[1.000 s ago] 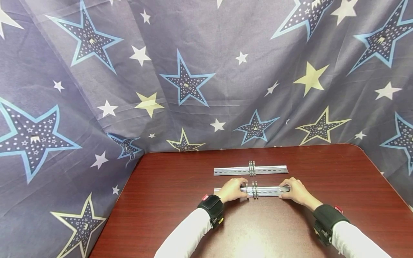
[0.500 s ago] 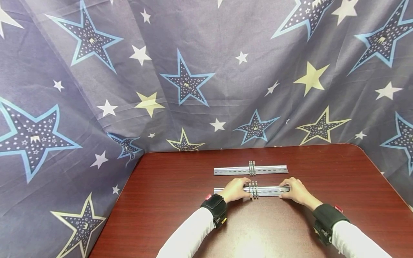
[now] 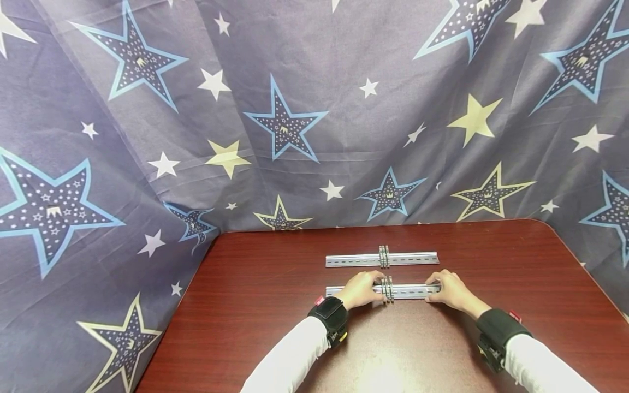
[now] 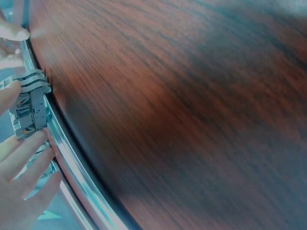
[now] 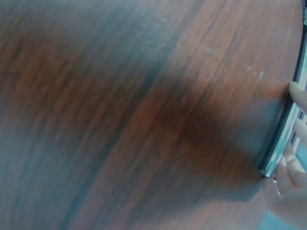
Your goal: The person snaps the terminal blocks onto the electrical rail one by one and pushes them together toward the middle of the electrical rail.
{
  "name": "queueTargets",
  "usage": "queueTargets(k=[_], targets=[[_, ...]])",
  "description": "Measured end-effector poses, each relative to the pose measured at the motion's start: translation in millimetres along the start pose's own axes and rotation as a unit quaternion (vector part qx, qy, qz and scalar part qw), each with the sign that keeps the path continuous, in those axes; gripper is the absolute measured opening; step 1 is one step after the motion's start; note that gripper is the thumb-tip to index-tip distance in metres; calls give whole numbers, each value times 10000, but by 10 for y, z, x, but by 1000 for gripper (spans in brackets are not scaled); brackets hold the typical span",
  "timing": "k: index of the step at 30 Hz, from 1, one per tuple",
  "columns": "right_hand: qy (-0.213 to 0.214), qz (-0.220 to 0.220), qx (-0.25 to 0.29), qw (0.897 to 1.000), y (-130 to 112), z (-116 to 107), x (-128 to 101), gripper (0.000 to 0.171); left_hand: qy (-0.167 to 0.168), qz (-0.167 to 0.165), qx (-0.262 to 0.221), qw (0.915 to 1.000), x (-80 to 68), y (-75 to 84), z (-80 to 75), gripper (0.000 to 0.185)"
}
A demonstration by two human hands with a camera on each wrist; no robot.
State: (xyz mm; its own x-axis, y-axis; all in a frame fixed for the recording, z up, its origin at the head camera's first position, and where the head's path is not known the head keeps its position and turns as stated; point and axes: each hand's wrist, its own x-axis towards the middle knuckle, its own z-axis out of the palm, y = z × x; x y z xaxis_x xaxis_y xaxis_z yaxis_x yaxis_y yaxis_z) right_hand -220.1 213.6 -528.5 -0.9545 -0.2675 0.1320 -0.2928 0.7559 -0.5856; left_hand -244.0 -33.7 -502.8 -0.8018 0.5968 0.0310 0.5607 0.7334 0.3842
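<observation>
A slotted metal DIN rail lies across the table, nearer the person. Grey terminal blocks sit side by side near its middle. The left hand pinches the leftmost block between thumb and fingers; in the left wrist view that terminal block sits over the rail, with the thumb on one side and fingertips on the other. At the rail's right end, the right hand grips both long edges. The right wrist view shows the rail's end between the thumb and fingers of the right hand.
Parallel and just behind lies a second DIN rail, with a group of terminal blocks at its middle. The reddish wooden table ends at a star-patterned cloth behind.
The left hand has moved right along the near rail with its terminal block, closing the gap to the other blocks. The right hand stays at the rail's end.
</observation>
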Motion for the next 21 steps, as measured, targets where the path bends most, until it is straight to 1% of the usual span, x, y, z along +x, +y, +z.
queueTargets(k=[5, 12, 17, 21], targets=[[-66, 5, -79, 9999, -13, -3, 3, 33, 31, -17, 14, 10000, 2, 1, 11, 51], [-133, 94, -212, 9996, -48, -15, 6, 33, 45, -33, 185, 9998, -7, -12, 28, 55], [-178, 86, -349, 9992, -91, -38, 13, 34, 86, 26, 156, 9998, -33, -26, -8, 59], [-221, 128, -386, 9989, -120, -47, 22, 35, 3, 67, 176, 9998, -82, -58, -61, 58]])
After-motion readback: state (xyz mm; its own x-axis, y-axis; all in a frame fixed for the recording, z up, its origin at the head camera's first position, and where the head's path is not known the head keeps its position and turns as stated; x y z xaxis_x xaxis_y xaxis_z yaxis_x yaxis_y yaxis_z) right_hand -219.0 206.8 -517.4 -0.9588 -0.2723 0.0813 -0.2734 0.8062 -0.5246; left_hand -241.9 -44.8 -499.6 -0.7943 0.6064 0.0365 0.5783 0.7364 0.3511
